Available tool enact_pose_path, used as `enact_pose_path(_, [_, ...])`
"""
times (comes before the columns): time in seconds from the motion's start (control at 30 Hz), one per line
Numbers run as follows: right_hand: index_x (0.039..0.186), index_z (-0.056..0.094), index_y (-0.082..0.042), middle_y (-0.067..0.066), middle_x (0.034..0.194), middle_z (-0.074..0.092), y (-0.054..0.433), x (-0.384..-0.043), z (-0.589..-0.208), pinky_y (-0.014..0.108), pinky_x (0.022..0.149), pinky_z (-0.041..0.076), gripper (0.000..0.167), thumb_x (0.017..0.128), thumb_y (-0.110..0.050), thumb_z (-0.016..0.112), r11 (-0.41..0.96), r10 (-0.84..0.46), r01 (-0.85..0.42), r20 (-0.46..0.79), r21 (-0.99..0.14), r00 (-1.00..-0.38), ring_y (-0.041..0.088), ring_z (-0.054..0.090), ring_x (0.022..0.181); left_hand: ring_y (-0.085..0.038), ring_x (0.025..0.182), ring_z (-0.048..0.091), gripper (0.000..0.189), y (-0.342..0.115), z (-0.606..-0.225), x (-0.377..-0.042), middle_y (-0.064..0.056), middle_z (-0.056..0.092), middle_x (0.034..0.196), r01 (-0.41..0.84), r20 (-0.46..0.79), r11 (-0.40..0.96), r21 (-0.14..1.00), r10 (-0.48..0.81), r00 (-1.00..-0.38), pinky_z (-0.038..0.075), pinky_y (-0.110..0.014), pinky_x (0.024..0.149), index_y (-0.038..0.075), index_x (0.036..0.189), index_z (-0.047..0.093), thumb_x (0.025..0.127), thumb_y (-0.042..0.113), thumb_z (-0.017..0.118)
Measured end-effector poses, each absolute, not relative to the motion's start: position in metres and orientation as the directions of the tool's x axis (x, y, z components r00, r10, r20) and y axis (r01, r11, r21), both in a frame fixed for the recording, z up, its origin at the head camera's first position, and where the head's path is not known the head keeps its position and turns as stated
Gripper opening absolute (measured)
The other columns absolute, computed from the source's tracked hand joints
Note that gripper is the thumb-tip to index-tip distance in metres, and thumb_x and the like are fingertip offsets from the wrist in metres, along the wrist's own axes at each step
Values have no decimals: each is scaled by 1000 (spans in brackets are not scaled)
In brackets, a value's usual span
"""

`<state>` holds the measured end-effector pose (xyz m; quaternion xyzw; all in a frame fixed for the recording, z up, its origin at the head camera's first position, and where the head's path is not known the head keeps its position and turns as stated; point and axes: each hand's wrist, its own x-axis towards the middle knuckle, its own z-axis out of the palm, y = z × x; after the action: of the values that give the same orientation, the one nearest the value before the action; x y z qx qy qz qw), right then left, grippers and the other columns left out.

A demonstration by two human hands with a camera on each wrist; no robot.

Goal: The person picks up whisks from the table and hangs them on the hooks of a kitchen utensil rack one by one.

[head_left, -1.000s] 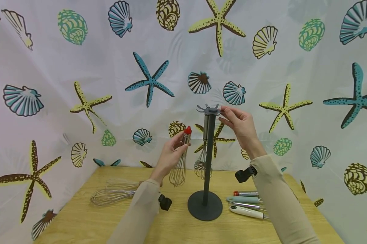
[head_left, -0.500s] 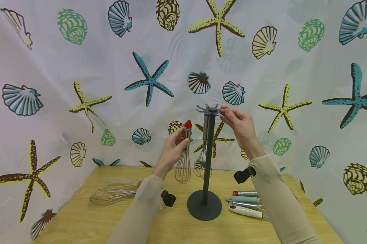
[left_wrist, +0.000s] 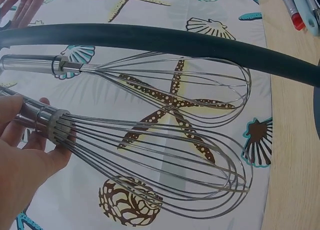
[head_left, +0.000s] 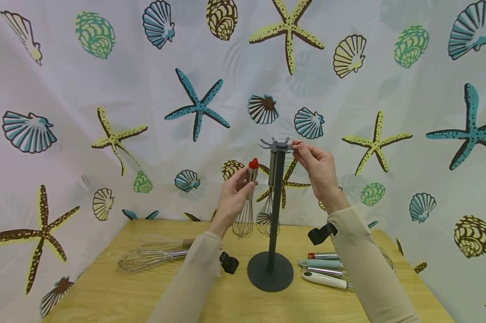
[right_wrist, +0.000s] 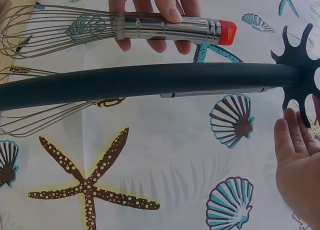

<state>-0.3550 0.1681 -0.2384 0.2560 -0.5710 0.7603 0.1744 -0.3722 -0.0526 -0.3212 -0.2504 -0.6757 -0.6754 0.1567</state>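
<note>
Basically, near to far: on table [head_left: 243, 309], R side, 4 utensils [head_left: 323, 264] (1 white, 1 silver, 1 lt-blue, 1 red-ended handle); L side, 2 loose whisks [head_left: 174, 255]. Mid: 1 blk stand [head_left: 274, 224], upright. R hand [head_left: 317, 172] pinching 1 hook at its top. L hand [head_left: 232, 197] gripping 1 red-tipped whisk [head_left: 253, 174] by handle, wires down, just L of post. 1 hung whisk [head_left: 271, 168] behind post. Far: 1 patterned curtain [head_left: 126, 80].

I'm facing a white, shell-printed sheet [head_left: 239, 58] at twelve o'clock. A wooden table [head_left: 307, 307] is stretching toward six.
</note>
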Motion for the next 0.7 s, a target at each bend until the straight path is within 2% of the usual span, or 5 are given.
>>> enact_pose_path(0.23, [95, 73, -13, 5, 119, 66, 168, -355, -239, 33, 105, 44, 13, 97, -17, 61, -297, -24, -559, 591, -774, -806, 12, 64, 113, -30, 118, 62, 51, -52, -313, -372, -11, 57, 139, 577, 578, -50, 815, 137, -805, 48, -45, 102, 13, 149, 42, 100, 5, 53])
enact_pose_path(0.37, [93, 74, -13, 4, 118, 66, 168, -354, -239, 32, 104, 45, 13, 97, -17, 62, -301, -19, -558, 590, -774, -808, 12, 64, 113, -32, 117, 62, 50, -50, -307, -371, -12, 59, 135, 587, 590, -60, 807, 128, -797, 51, -43, 97, 15, 147, 45, 100, 4, 54])
enact_pose_path(0.5, [91, 73, -13, 1, 115, 67, 167, -353, -239, 29, 102, 47, 15, 98, -15, 60, -304, -7, -563, 593, -769, -806, 11, 65, 111, -30, 116, 62, 50, -48, -304, -370, -13, 59, 130, 595, 598, -60, 802, 110, -794, 52, -41, 95, 15, 147, 45, 99, 3, 55])
enact_pose_path(0.7, [91, 73, -13, 1, 114, 68, 163, -353, -240, 31, 104, 45, 17, 99, -14, 58, -303, 3, -571, 599, -763, -801, 10, 65, 111, -29, 116, 63, 50, -46, -302, -368, -14, 59, 129, 603, 606, -59, 796, 90, -791, 51, -45, 96, 15, 147, 45, 99, 4, 55])
